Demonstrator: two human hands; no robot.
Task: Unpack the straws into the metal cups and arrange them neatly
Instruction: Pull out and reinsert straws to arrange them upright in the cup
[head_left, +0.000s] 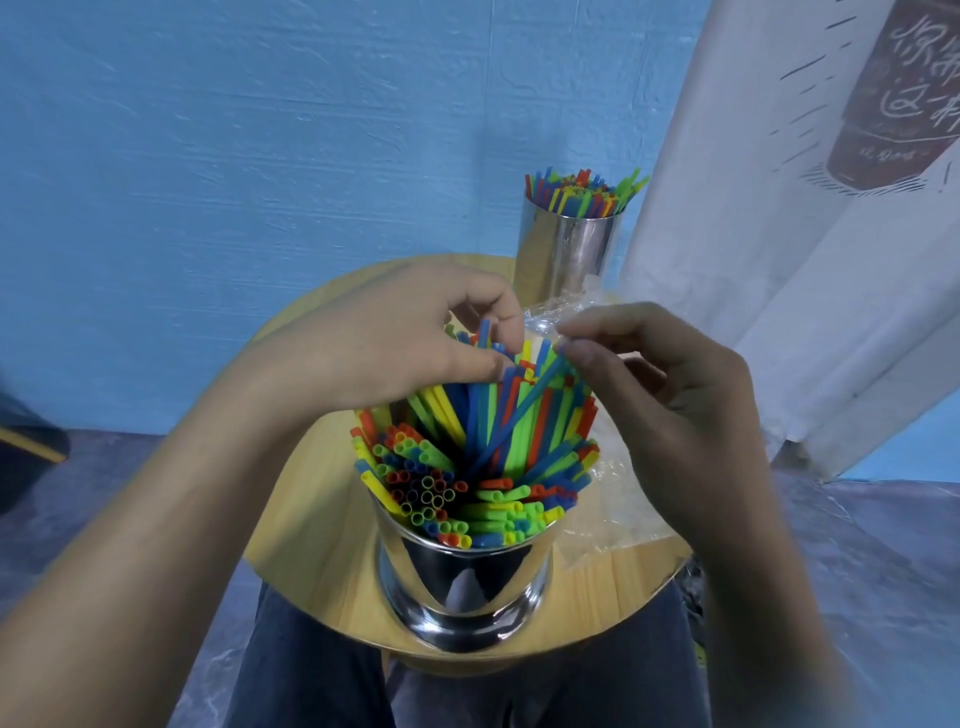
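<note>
A round wooden table (311, 519) fills the lower centre, with bare wood open along its left side. Two hands meet above its middle. The left hand (405, 338) curls over the straws (498, 441), thumb and fingers pinching a few tips. The right hand (649, 395) pinches the top of one slanting blue straw (519, 415). There are two metal cups. The near cup (462, 577) stands at the table's bottom edge, packed beyond counting. The far cup (566, 254) stands at the top edge, also full. One clear wrapper (613, 509) lies by the right rim.
</note>
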